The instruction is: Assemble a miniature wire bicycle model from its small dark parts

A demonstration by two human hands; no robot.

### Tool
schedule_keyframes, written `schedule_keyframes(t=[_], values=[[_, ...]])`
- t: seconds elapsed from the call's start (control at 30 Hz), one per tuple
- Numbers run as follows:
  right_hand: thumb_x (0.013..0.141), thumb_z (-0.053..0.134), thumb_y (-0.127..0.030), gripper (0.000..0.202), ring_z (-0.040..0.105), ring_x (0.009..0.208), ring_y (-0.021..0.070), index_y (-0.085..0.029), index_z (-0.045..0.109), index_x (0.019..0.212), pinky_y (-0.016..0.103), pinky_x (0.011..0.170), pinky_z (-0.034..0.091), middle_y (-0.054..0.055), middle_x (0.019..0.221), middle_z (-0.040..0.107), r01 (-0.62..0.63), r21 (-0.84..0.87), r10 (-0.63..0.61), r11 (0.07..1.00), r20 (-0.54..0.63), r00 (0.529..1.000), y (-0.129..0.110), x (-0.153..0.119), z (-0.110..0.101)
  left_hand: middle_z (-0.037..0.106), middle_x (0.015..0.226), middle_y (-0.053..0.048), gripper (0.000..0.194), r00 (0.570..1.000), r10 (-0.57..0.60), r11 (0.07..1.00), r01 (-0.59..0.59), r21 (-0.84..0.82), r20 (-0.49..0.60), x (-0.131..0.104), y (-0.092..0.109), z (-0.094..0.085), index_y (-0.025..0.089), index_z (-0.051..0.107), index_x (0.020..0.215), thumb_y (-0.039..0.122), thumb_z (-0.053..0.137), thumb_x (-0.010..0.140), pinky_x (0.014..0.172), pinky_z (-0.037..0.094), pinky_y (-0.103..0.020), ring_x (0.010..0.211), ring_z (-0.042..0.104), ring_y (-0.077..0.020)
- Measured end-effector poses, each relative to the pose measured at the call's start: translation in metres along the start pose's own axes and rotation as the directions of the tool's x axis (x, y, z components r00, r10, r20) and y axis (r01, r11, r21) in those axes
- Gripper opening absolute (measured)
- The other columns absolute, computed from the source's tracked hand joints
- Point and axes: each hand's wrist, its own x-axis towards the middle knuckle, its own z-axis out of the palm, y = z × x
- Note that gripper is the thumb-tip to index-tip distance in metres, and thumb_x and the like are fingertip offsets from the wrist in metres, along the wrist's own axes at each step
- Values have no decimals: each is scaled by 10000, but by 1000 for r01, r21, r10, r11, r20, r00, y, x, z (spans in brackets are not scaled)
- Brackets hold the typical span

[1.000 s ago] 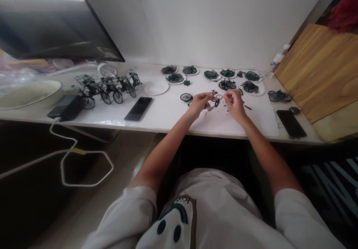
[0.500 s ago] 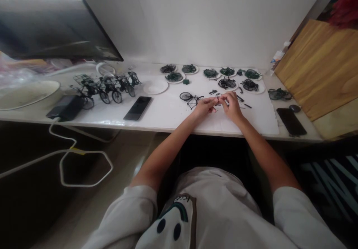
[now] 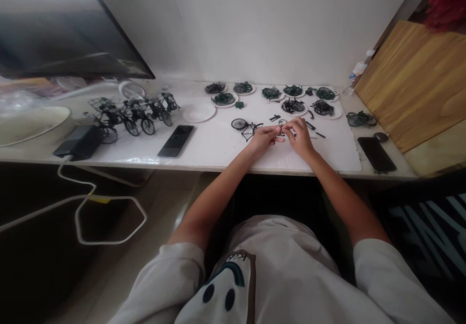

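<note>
My left hand [image 3: 265,137] and my right hand [image 3: 299,138] meet above the white sheet, fingertips pinched together on a small dark bicycle part [image 3: 281,123]. A thin curved piece of it shows above the fingers; the rest is hidden, so its exact kind is unclear. Just left of my left hand lies a partly built miniature bicycle [image 3: 243,126], with one spoked wheel and a thin black frame. Beyond the hands lie a small black piece [image 3: 274,118] and, on the right, a short black rod [image 3: 320,135].
Paper plates of dark bicycle parts [image 3: 293,106] line the back. Several miniature bicycles [image 3: 140,115] stand at left, near a bare plate [image 3: 199,112]. A phone [image 3: 176,141] and a black power adapter [image 3: 80,141] lie at left; another phone [image 3: 376,154] lies at right.
The whole view has shifted slightly, so the table things sit a little further left. My hands stay pinched together on the small part, with only slight finger movement.
</note>
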Motion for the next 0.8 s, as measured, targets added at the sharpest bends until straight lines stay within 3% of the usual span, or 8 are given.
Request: schedule_keyframes(t=[0.47,0.67,0.8], values=[[1013,737,-365,106,647,984,282,-273,761,965,474,947,549,61,929,696,-26,72,32,997,-79,996,0,0,0,836,1021,-96,412,998,42,999,-41,-20,46,5,-7,-6,133,837,978,455,1001,780,510,311,-161,747,821,-133],[951,789,-501,246,679,911,243,-256,798,949,398,781,571,64,956,743,-161,254,173,954,-25,985,7,0,1,838,998,-98,433,996,71,994,-74,77,46,7,-8,-8,141,844,1031,499,969,822,528,331,-171,762,831,-152],[861,838,-626,376,704,890,246,-254,822,911,383,731,585,81,975,790,-303,353,299,885,68,952,7,2,-3,844,1038,-121,426,998,67,988,-69,141,18,5,-5,-5,139,846,1070,496,940,859,554,353,-180,780,838,-168]])
